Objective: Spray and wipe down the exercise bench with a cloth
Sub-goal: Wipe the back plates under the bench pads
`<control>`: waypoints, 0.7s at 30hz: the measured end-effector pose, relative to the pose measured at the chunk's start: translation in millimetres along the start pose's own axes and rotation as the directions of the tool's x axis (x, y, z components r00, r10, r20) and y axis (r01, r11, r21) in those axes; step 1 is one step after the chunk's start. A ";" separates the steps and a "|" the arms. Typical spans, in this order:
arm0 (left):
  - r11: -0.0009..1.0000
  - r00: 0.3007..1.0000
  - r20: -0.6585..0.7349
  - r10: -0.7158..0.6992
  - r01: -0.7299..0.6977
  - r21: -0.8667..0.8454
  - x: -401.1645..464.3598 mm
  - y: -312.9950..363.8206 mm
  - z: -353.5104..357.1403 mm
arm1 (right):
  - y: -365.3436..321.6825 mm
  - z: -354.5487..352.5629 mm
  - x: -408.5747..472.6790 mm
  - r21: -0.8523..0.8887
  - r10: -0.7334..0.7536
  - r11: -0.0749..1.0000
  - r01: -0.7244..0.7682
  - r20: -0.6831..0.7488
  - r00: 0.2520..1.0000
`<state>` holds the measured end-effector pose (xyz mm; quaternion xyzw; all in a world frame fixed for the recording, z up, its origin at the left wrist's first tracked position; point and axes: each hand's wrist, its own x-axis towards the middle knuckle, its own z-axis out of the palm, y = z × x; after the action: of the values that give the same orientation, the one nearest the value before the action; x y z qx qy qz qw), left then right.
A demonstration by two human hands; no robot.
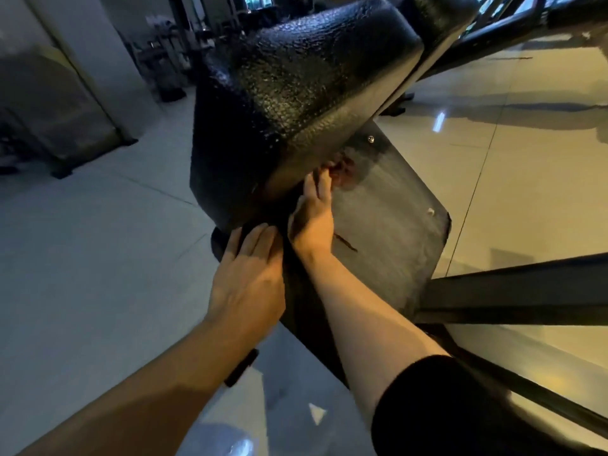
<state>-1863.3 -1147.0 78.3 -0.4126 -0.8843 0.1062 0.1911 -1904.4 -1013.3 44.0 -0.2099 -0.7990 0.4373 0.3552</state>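
Two bare forearms reach in from the near edge, the right one with a dark sleeve pushed up past the elbow; the left hand lies flat with straight fingers against the near end of the exercise bench, touching the dark edge just below the padded seat; the right hand reaches farther, up under the pad, its fingers bent at the tips where they meet the underside, and whether they pinch anything there cannot be told; a reddish patch shows just beyond those fingertips, too blurred to tell whether it is a cloth; the black textured pad of the bench fills the middle of the view, tilted and rising to the far right; under it a flat dark plate with two small bolts spreads to the right; a dark metal bar of the frame crosses at the near right; the glossy tiled floor lies all round, with gym equipment dim at the far left
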 end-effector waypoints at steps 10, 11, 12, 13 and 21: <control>0.998 0.997 -0.082 0.000 -0.005 -0.063 -31.7 2.3 11.6 | 71.4 -38.6 -76.5 -0.101 0.289 0.950 -0.297 -0.086 0.953; 0.998 0.997 -0.071 0.009 -0.013 -0.060 -33.5 4.6 11.7 | 88.2 -49.2 -91.0 -0.099 0.382 0.914 -0.394 -0.118 0.917; 0.998 0.998 -0.055 0.013 -0.016 -0.064 -35.7 6.3 11.5 | 101.7 -57.7 -104.4 -0.089 0.465 0.873 -0.480 -0.149 0.873; 0.997 0.999 -0.040 0.012 -0.014 -0.072 -38.4 6.9 11.1 | 110.7 -63.2 -114.3 -0.059 0.533 0.833 -0.550 -0.175 0.828; 0.995 0.997 0.020 -0.068 0.069 -0.071 -62.4 -9.6 6.3 | 0.1 -6.5 -83.5 0.005 0.315 0.949 -0.316 -0.095 0.944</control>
<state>-1835.9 -1201.3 60.3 -0.3877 -0.9028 0.0715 0.1718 -1844.4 -1063.7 14.3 -0.3573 -0.7397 0.4738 0.3172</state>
